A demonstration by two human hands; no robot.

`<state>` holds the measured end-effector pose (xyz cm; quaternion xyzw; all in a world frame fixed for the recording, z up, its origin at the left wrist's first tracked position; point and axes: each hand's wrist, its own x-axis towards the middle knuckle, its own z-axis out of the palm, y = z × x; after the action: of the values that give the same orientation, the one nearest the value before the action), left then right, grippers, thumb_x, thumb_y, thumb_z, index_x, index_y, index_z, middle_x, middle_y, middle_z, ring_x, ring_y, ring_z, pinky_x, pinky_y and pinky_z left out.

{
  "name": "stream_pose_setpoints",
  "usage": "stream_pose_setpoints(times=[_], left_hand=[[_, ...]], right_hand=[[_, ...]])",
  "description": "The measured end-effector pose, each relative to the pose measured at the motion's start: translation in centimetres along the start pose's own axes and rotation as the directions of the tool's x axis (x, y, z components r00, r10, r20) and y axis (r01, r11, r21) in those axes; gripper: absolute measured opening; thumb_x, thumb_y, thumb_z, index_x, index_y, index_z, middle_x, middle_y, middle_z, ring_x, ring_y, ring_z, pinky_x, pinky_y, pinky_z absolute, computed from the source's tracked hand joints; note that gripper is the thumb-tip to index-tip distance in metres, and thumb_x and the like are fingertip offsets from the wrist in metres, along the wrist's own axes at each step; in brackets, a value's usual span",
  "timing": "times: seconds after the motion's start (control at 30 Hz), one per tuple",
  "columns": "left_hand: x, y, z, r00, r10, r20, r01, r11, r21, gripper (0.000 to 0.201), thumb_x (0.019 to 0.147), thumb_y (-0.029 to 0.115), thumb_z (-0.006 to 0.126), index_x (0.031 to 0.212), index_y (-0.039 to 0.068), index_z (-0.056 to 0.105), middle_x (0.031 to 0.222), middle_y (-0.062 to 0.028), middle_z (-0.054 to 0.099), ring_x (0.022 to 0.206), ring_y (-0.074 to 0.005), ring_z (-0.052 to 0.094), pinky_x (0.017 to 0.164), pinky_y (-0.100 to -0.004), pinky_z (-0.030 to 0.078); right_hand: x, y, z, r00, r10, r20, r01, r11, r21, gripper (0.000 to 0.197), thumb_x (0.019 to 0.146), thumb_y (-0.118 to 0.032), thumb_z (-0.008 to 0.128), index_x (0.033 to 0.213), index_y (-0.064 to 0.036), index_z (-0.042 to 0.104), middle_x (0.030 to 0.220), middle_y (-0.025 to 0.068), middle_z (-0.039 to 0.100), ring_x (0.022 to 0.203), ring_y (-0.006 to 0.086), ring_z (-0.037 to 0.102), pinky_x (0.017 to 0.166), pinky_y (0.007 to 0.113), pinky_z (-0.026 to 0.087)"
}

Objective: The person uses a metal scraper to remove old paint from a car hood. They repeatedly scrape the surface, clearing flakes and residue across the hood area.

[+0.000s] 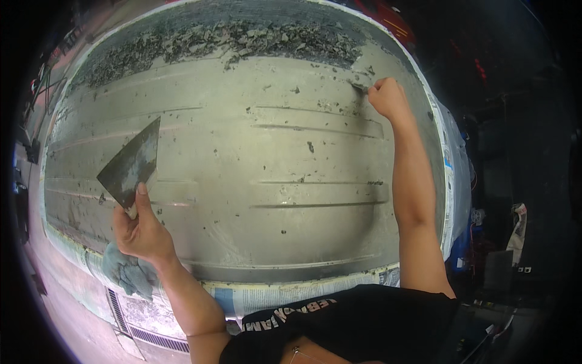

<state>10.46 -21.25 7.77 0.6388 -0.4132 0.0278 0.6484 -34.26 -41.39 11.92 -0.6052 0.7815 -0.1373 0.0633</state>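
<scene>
Nearest, a rag (128, 273) is lying just below the left hand (144, 233), which is gripping a scraper (132, 167) with its thumb bracing along the blade, a hold probably best suited to a low, shallow push. Between the hands the panel (221, 206) is showing ribs (318, 206) that are likely better followed than crossed, while ahead the right hand (389, 100) is curling tight around what looks like a dark piece (359, 87), its kind unclear, and beyond it, leftward, flakes (267, 42) are lying loose, probably worth clearing before they drag beneath the edge.
</scene>
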Motion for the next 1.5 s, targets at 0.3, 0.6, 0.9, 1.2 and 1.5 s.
stream_pose_setpoints(times=[0.3,0.6,0.9,1.2,1.5], left_hand=[[0.6,0.4,-0.4,0.998,-0.033,-0.046,0.030,0.998,-0.058,0.012,0.092,0.002,0.076,0.099,-0.006,0.072,0.092,-0.0069,0.074,0.077,-0.0083,0.061,0.075,-0.0221,0.051],[0.8,0.4,0.6,0.997,-0.019,-0.070,0.013,0.996,-0.087,0.011,0.092,-0.001,0.075,0.099,-0.008,0.071,0.092,-0.0069,0.074,0.078,-0.0095,0.063,0.074,-0.0230,0.054],[0.6,0.9,0.3,0.999,-0.012,-0.033,0.009,0.997,-0.072,0.012,0.092,0.002,0.076,0.099,-0.006,0.071,0.092,-0.0070,0.074,0.079,-0.0091,0.063,0.072,-0.0228,0.054],[0.7,-0.2,0.3,0.999,-0.024,-0.035,0.020,0.994,-0.108,0.013,0.092,0.000,0.075,0.102,-0.007,0.071,0.094,-0.0085,0.075,0.080,-0.0092,0.064,0.074,-0.0228,0.053],[0.7,0.1,0.1,0.999,-0.038,-0.035,0.035,0.995,-0.089,0.012,0.092,-0.002,0.075,0.102,-0.007,0.071,0.095,-0.0080,0.074,0.081,-0.0096,0.064,0.076,-0.0232,0.053]], right_hand=[[0.5,0.2,-0.4,0.993,-0.114,0.022,0.116,0.990,-0.077,0.025,0.081,-0.018,0.067,0.095,0.0020,0.074,0.099,0.0288,0.072,0.097,0.0444,0.070,0.088,0.047,0.054],[0.4,-0.8,-0.4,0.997,-0.060,-0.048,0.059,0.998,-0.037,0.023,0.082,-0.018,0.066,0.092,0.0015,0.074,0.094,0.0291,0.071,0.098,0.0442,0.069,0.088,0.047,0.054],[-5.3,1.8,-3.1,0.986,-0.095,0.139,0.091,0.995,0.039,0.026,0.085,-0.021,0.068,0.094,0.0017,0.075,0.088,0.0279,0.071,0.091,0.0419,0.071,0.085,0.046,0.054],[-5.3,0.4,-1.9,0.985,-0.154,0.071,0.151,0.987,0.045,0.026,0.086,-0.022,0.068,0.094,0.0020,0.075,0.083,0.0269,0.071,0.086,0.0435,0.070,0.082,0.046,0.054],[-6.1,-1.4,-3.2,0.979,-0.094,0.180,0.086,0.995,0.053,0.024,0.088,-0.020,0.066,0.093,0.0027,0.075,0.084,0.0265,0.071,0.086,0.0429,0.070,0.081,0.047,0.054]])
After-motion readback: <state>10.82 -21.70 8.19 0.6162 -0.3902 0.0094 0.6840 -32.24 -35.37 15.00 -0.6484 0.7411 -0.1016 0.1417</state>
